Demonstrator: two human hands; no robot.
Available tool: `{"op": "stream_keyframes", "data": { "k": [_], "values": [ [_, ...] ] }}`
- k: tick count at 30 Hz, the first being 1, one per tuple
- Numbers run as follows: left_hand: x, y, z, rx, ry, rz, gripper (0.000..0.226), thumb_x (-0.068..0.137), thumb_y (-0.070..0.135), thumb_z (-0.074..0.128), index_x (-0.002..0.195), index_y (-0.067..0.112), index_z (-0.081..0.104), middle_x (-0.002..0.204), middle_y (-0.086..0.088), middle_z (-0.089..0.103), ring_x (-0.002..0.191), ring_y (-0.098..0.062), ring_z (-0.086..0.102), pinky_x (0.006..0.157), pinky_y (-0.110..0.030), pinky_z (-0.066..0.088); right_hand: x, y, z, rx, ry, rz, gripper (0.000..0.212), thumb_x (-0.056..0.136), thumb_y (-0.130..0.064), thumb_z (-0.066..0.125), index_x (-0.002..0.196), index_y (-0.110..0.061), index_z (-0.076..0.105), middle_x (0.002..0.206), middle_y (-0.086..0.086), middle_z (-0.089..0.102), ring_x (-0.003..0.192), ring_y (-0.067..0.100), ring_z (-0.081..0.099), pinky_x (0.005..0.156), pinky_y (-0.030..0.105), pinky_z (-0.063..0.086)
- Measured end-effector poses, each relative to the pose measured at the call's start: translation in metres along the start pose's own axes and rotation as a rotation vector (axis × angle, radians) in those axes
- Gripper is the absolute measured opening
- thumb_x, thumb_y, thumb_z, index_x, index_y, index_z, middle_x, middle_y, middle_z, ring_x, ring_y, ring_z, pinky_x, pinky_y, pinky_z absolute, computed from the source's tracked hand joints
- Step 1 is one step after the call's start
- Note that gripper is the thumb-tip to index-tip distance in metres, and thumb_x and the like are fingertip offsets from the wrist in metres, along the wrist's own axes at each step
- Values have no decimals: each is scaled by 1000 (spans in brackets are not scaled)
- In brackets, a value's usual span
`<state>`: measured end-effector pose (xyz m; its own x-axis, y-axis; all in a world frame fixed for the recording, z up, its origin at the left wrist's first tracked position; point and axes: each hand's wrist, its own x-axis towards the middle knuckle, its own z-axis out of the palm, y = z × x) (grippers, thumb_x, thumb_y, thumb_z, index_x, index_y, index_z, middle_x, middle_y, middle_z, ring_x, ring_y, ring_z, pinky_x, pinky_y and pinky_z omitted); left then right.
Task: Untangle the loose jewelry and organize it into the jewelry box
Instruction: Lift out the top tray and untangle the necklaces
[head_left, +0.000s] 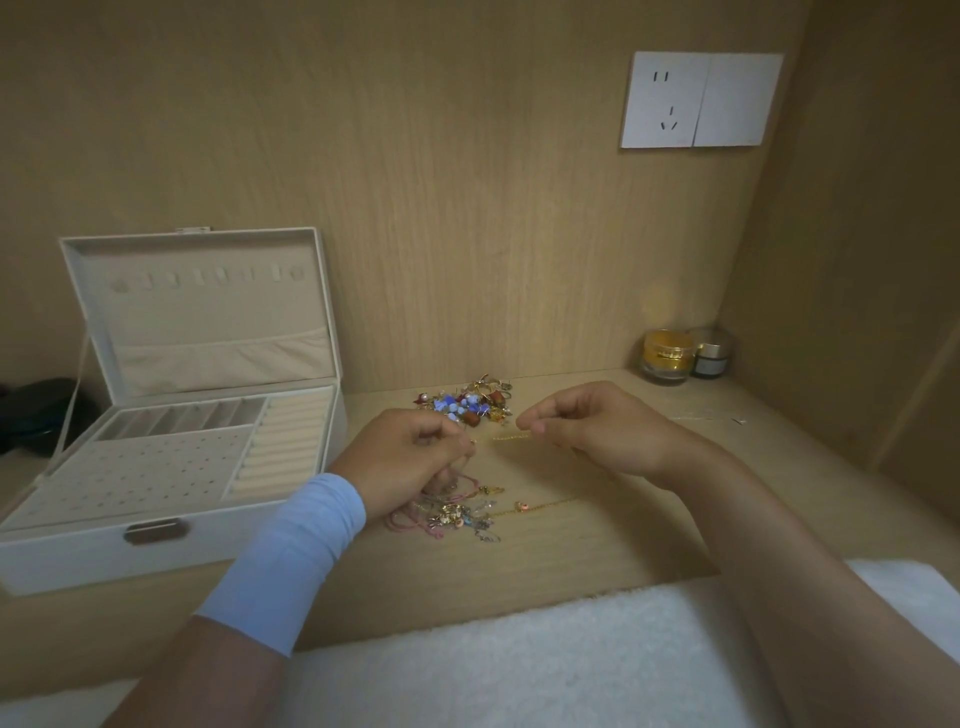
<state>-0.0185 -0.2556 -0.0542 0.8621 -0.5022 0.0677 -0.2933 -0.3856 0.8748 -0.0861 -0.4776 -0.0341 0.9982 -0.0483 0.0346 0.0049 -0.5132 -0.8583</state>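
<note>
A thin gold chain (511, 438) is stretched between my two hands above the wooden desk. My left hand (402, 457) pinches its left end, and my right hand (587, 426) pinches its right end. Below my left hand lies a tangle of pink cords, charms and chains (457, 514). A heap of blue, red and gold beaded jewelry (470, 402) sits behind the hands near the back wall. The white jewelry box (156, 540) stands open at the left, with ring rolls, a dotted earring panel and small compartments showing.
Two small jars (685, 356) stand in the back right corner. A wall socket (698, 98) is mounted above them. A white fluffy towel (519, 660) covers the desk's front edge. A dark object (36, 410) lies left of the box.
</note>
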Motion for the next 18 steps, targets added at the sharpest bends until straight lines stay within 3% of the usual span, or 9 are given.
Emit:
{"op": "stream_keyframes", "data": {
  "k": [3, 10, 12, 16, 18],
  "values": [
    [-1, 1, 0, 27, -7, -17, 19, 92, 21, 62, 78, 22, 75, 54, 2, 59, 38, -11, 44, 45, -22, 39, -1, -1, 2, -92, -46, 4, 14, 96, -14, 63, 93, -18, 77, 71, -22, 69, 50, -14, 53, 46, 3, 35],
    [-5, 7, 2, 2, -42, -99, 18, 95, 20, 56, 86, 17, 71, 71, -6, 74, 41, -24, 53, 43, -27, 47, -2, -4, 3, -20, -29, -33, 19, 99, -15, 59, 101, -5, 74, 41, -25, 52, 44, -14, 51, 46, 3, 35],
    [-4, 8, 2, -41, -61, -122, 18, 96, 18, 55, 88, 13, 70, 73, -8, 74, 40, -24, 53, 41, -26, 46, 1, -1, 5, -61, -14, -22, 19, 99, -13, 58, 98, -6, 76, 47, -26, 57, 47, -15, 52, 48, 2, 36],
    [-3, 8, 4, -152, -152, -153, 23, 100, 24, 52, 89, 11, 68, 76, -12, 74, 41, -22, 48, 45, -24, 39, 9, 10, 16, -263, 41, -25, 17, 92, -22, 64, 84, -26, 79, 68, -23, 68, 59, -14, 56, 59, 8, 38],
    [-2, 7, 5, -226, -193, -163, 25, 101, 27, 49, 93, 12, 68, 76, -11, 72, 45, -22, 49, 47, -23, 36, 13, 13, 23, -333, 82, -91, 6, 88, -28, 71, 90, -28, 77, 81, -19, 68, 68, -9, 58, 64, 12, 40]
  ]
}}
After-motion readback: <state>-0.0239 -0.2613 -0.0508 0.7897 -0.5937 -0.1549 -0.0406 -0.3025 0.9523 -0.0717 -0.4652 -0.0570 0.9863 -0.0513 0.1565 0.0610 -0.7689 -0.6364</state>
